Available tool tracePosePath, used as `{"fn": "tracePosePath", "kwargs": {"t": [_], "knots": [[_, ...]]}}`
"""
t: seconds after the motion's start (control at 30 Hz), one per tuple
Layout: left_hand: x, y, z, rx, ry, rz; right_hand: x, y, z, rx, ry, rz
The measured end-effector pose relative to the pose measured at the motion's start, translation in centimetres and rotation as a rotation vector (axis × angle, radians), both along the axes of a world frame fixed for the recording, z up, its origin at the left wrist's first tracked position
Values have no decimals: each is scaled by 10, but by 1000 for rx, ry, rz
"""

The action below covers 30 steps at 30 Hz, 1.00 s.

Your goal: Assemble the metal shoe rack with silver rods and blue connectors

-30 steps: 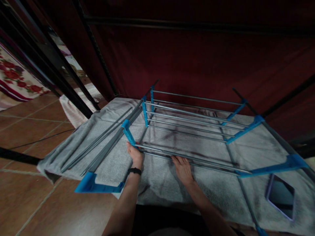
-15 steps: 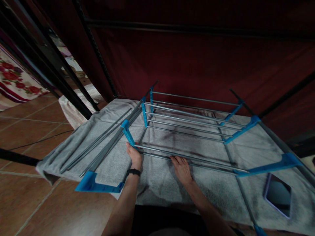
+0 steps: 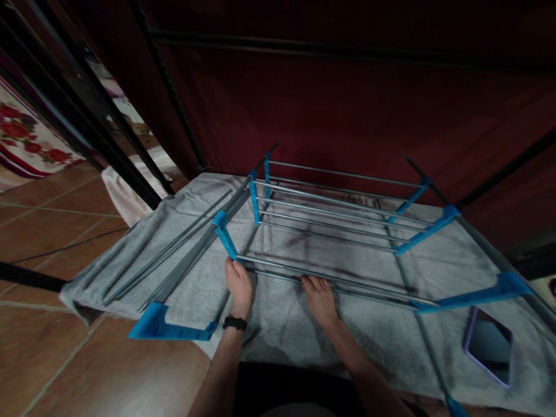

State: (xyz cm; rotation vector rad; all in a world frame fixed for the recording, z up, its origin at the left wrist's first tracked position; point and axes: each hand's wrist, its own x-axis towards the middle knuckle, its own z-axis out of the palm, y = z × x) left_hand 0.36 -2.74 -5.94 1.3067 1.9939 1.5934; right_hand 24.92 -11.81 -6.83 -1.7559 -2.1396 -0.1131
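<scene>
A rack of grey metal rods [image 3: 334, 208] joined by blue plastic connectors lies on a grey towel [image 3: 286, 324]. My left hand [image 3: 238, 285] grips the near left end of the rack, just below a blue connector [image 3: 225, 233]. A black band sits on that wrist. My right hand [image 3: 320, 298] rests with its fingers curled on the nearest rod [image 3: 360, 285], palm down over the towel.
Loose grey rods [image 3: 174, 255] lie at the left of the towel, with a blue corner piece [image 3: 167, 329] at its front edge. A phone [image 3: 489, 346] lies at the right. A dark red fabric wall [image 3: 347, 110] stands behind. Brown floor tiles [image 3: 65, 353] spread left.
My left hand has slid slightly back along the rack's end and turned its wrist. The view has shifted a little; the rack and my right hand have stayed in place.
</scene>
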Motion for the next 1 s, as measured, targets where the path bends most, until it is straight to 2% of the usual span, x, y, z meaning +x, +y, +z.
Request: {"fn": "tracePosePath", "kwargs": {"t": [0.1,0.2,0.3,0.47,0.63,0.87,1.0], "knots": [[-2,-7,1,-137,172,-38,0,0,1,-9,7,8],[-6,-9,4,-259,275,-11,0,-1,0,-5,13,12],[-8,-7,5,-310,351,9,0,-1,-1,-2,7,8],[-10,-3,-2,-215,346,13,0,-1,0,-10,8,1],[-16,-5,-6,-78,242,-103,0,-1,-1,-22,5,5],[-20,-9,-7,-39,94,-165,0,0,-2,-5,26,-2],[-20,-9,-8,-42,114,-170,-1,1,-2,7,42,-17]]}}
